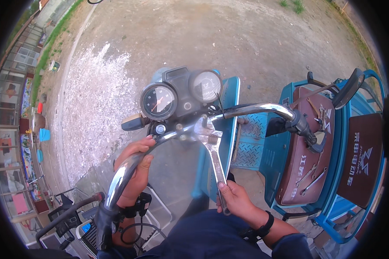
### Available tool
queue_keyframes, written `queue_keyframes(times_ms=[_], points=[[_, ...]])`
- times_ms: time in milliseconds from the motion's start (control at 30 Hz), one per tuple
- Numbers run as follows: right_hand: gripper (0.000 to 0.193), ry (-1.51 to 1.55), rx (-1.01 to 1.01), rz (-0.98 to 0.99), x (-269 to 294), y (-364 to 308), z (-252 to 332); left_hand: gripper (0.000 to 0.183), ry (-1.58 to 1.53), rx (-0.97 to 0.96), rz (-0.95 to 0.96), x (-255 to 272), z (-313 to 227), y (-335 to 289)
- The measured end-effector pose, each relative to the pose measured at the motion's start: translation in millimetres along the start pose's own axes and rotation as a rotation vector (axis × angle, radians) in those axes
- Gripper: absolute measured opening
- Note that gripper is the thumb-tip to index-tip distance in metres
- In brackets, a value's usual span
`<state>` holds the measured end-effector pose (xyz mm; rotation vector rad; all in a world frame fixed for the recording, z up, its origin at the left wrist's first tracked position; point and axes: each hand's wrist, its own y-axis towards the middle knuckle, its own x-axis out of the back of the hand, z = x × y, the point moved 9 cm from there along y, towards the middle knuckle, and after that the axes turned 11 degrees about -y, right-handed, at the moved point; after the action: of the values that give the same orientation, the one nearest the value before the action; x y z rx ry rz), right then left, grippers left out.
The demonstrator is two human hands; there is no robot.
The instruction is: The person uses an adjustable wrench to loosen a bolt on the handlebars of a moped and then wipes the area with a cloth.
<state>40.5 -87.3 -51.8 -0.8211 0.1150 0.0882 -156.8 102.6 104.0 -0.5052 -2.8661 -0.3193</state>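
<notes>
My right hand (237,198) is closed round the lower end of an adjustable wrench (216,162). The wrench's jaws sit at the middle of the chrome handlebar (257,108), by its clamp; what they grip is hard to make out. My left hand (136,172) wraps the curved left side of the handlebar, thumb on top. Just beyond the clamp stand two round gauges: a dark speedometer (158,101) on the left and a paler dial (205,86) on the right. A bolt head (160,129) shows left of the clamp. An amber turn signal (133,122) sticks out at the left.
To the right is a maroon seat (285,194) in a blue frame, with spanners (314,180) lying on it. A mirror (349,88) juts over the seat. A blue tread-plate floor (248,142) lies between. At lower left stands a dark handlebar grip (69,211) of another vehicle.
</notes>
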Motion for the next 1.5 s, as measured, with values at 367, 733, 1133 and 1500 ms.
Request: queue_keyframes(times_ms=[367, 733, 1133, 1500], points=[[0.039, 0.083, -0.023, 0.023, 8, 6, 24, 0.019, 0.013, -0.004, -0.024, 4, 3, -2], [0.037, -0.075, 0.038, -0.042, -5, 6, 9, 0.018, 0.009, -0.018, -0.005, 1, 0, 1], [0.040, 0.412, -0.134, 0.061, -27, 12, -1, 0.019, -0.018, 0.001, -0.006, 1, 1, 1], [0.042, 0.347, -0.154, 0.024, -41, 8, 9, 0.018, -0.024, 0.003, -0.024, 1, 1, 0]])
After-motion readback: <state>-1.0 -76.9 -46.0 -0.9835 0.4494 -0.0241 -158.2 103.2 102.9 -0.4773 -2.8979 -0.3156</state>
